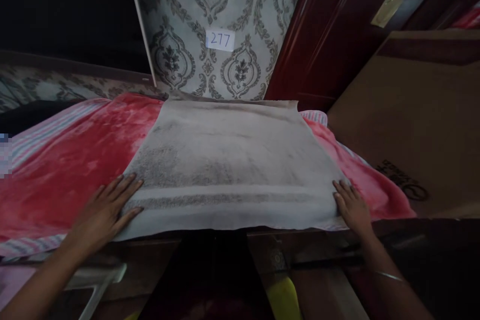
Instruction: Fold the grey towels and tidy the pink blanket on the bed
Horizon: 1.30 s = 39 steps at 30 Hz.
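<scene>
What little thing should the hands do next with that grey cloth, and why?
Perhaps slide the left hand and right hand toward the far end of the cloth and smooth it: creases show there, while both hands lie flat at its sides, nearer the front, where it looks flatter.

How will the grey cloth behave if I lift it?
The grey cloth is probably floppy, as creases cross its far end. It's likely light, looking thin. It may drag on the plush-looking red blanket beneath.
</scene>
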Tool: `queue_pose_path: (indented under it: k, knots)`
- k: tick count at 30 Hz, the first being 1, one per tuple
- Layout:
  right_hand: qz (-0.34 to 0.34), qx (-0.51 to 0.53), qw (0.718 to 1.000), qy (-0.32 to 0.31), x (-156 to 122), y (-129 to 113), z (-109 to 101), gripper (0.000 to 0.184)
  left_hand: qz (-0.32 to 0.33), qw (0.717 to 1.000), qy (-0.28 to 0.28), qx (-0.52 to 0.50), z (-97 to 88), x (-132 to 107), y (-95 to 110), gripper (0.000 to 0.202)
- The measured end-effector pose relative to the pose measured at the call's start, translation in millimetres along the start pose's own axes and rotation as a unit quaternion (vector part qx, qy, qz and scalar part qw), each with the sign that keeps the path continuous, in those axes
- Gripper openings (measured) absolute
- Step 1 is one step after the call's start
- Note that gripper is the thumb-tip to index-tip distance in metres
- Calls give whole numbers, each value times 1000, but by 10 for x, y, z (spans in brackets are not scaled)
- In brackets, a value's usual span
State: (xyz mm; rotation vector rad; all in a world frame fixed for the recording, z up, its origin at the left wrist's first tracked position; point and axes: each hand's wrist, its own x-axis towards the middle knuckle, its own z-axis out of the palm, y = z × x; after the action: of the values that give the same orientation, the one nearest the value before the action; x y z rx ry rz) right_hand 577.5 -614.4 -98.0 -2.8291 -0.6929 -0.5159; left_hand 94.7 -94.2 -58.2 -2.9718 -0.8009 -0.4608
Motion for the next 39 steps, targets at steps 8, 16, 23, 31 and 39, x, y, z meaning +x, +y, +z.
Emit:
queue_pose_path:
  k: [8, 16, 23, 31, 39]
  knots:
    - [-92, 61, 994, -23, 204, -1112, -161, 62, 62, 998, 3, -30, -157, 537, 558, 57]
    - [-480, 150, 837, -214, 236, -2988, -290, 52, 192, 974, -86, -81, 70, 1235, 1474, 59]
    - [-139, -8, 967, -214, 1219, -1978, -37, 56, 192, 972, -90, -105, 285, 1158, 1348, 60]
    - [-321, 60, 929, -174, 1221, -2923, 97, 57, 167, 978, -93, -86, 127, 1886, 1323, 61]
    - [-342, 66, 925, -152, 1498, -2883, 440, 55, 34, 990, -135, -36, 274, 2285, 489, 66]
